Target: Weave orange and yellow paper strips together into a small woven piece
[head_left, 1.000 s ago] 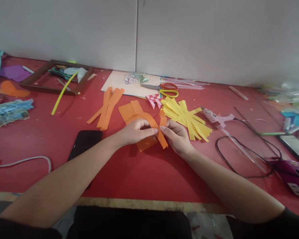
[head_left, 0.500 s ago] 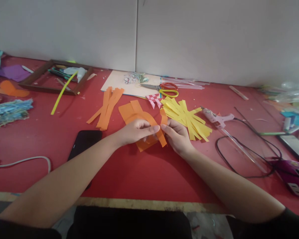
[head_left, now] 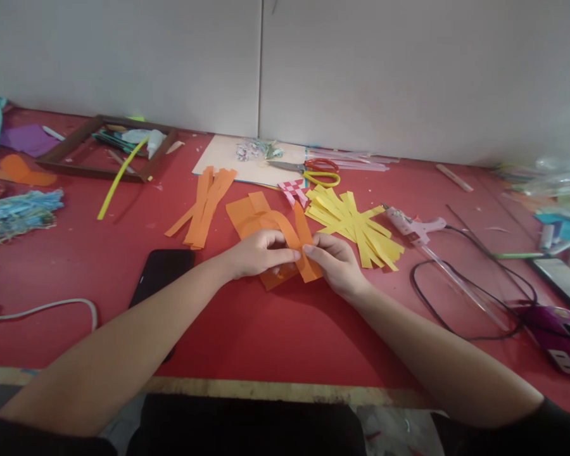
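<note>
My left hand (head_left: 265, 254) pinches a curved orange paper strip (head_left: 289, 230) between thumb and fingers. Close beside it, my right hand (head_left: 337, 261) grips an orange strip (head_left: 303, 223) that stands up and crosses the other one near my thumbs. I cannot tell whether these are two strips or parts of one. Beneath my left hand lie wider orange paper pieces (head_left: 240, 213). Yellow paper strips (head_left: 356, 225) are heaped just beyond my right hand, and more orange strips (head_left: 209, 206) lie to the left. A pink-and-white woven paper piece (head_left: 293, 190) sits behind my hands.
Scissors (head_left: 308, 169) rest on a pale sheet (head_left: 218, 155) at the back. A pink glue gun (head_left: 411, 226) with a black cord (head_left: 479, 278) lies right, near a purple power strip (head_left: 555, 342). A black phone (head_left: 164, 275) and a wooden frame (head_left: 71, 166) are left.
The strip at my right hand now stands straighter and leans left, its lower end overlapping the other strip. My right hand has shifted slightly; my left thumb has moved a little left and down.
</note>
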{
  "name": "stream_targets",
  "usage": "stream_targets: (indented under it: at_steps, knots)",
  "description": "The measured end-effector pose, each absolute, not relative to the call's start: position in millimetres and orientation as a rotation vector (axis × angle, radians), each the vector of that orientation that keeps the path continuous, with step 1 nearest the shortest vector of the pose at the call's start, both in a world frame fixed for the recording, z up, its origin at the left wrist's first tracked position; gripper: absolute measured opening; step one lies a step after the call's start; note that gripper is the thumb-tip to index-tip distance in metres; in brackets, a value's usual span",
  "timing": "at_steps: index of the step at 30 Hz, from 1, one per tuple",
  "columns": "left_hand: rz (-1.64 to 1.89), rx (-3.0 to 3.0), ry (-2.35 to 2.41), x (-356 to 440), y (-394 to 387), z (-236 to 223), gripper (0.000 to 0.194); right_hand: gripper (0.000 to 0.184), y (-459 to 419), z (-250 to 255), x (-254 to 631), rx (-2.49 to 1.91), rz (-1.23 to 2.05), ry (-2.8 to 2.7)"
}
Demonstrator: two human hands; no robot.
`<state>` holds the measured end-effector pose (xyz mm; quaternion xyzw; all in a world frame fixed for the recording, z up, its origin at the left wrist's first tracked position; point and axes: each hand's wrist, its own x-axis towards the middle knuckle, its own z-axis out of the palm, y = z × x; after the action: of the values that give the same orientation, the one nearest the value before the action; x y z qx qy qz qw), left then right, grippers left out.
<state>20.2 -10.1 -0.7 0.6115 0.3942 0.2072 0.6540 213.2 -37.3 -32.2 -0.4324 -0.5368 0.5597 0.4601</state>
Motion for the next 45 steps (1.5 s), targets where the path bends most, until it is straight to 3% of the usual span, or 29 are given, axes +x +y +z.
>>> stream_targets:
  at_steps: [11, 21, 31, 36, 45]
  knots:
    - [0.506, 1.378, 0.887, 20, -10, 1, 0.028, 0.031, -38, -34, 213, -1.083, 1.37, -1.304]
    - [0.542, 1.351, 0.996, 20, -10, 2, 0.031, 0.017, -37, -33, 210, -0.946, 1.433, -1.178]
    - [0.56, 1.362, 0.912, 19, -9, 1, 0.042, 0.022, -36, -37, 212, -0.908, 1.393, -1.272]
    - [0.487, 1.468, 0.869, 18, -11, 5, 0.03, 0.024, -36, -39, 213, -0.921, 1.417, -1.244]
    - [0.567, 1.433, 0.908, 20, -10, 2, 0.025, 0.025, -35, -41, 216, -0.934, 1.378, -1.345]
